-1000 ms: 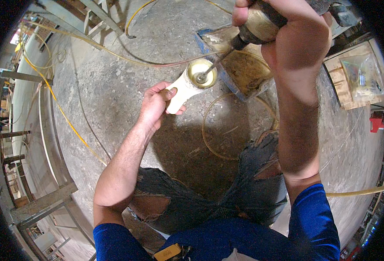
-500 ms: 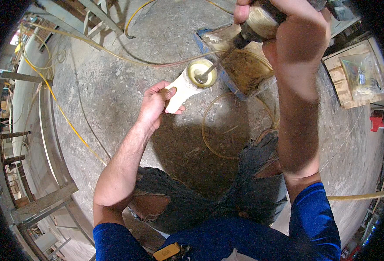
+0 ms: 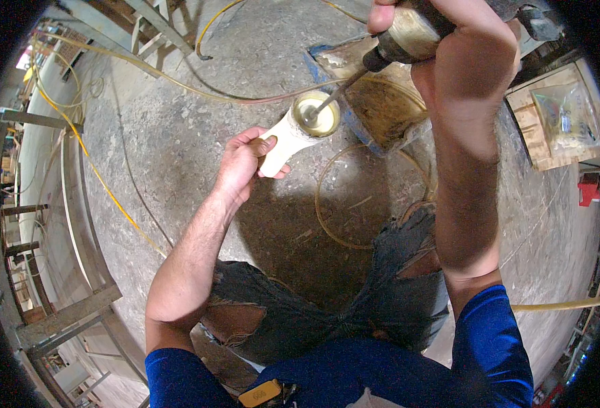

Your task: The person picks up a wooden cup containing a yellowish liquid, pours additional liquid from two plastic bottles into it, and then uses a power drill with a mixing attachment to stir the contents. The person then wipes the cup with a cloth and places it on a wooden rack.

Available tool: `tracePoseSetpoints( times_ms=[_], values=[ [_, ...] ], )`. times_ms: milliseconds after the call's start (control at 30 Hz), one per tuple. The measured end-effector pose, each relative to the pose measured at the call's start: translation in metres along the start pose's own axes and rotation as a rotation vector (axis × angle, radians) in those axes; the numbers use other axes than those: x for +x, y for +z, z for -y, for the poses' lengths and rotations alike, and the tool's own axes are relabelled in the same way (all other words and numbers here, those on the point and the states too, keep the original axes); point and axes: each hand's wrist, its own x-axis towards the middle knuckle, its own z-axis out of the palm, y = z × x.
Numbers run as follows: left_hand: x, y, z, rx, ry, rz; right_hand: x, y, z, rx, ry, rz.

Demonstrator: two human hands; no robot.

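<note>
My left hand (image 3: 245,158) is wrapped round a pale cream cup-like container (image 3: 284,146), which leans with its open mouth toward the upper right. Pale liquid shows inside its rim. At the upper right, my right hand (image 3: 470,41) grips a power drill (image 3: 409,35), partly cut off by the picture's top edge. From the drill's dark chuck (image 3: 376,61) a thin metal mixing rod (image 3: 344,88) slants down into the container. Its lower end sits in the liquid, where the tip is mostly hidden.
A shallow tray with blue edges (image 3: 361,129) lies on the worn concrete floor (image 3: 178,136) beyond the container. A yellow hose (image 3: 130,221) and a loop of pale hose cross the floor. Metal frames (image 3: 69,316) stand at left; a clear plastic bag (image 3: 568,122) lies on wood at right.
The rod's lower end has shifted slightly left and sunk deeper in the liquid; its rounded tip showed before. The drill has tilted a little. My left hand and the container hold nearly still.
</note>
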Motion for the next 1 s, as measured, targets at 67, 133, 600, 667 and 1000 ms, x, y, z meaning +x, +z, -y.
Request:
tracePoseSetpoints(
  times_ms=[67, 133, 600, 667, 1000],
  values=[
    [-0.001, 0.001, -0.001, 0.002, -0.007, -0.003, 0.000, 0.000, 0.000, 0.040, 0.002, 0.007],
    [-0.002, 0.002, -0.002, -0.001, -0.012, -0.010, 0.001, 0.000, 0.001, 0.098, 0.016, 0.027],
    [-0.003, 0.004, -0.004, -0.004, 0.014, -0.034, 0.001, -0.002, 0.000, 0.093, 0.011, 0.061],
    [-0.003, 0.004, -0.005, -0.003, 0.005, -0.027, 0.002, -0.001, -0.002, 0.058, -0.007, 0.054],
    [-0.003, 0.004, -0.004, -0.009, -0.013, -0.002, 0.002, -0.004, 0.000, 0.090, -0.007, 0.048]
  ],
)
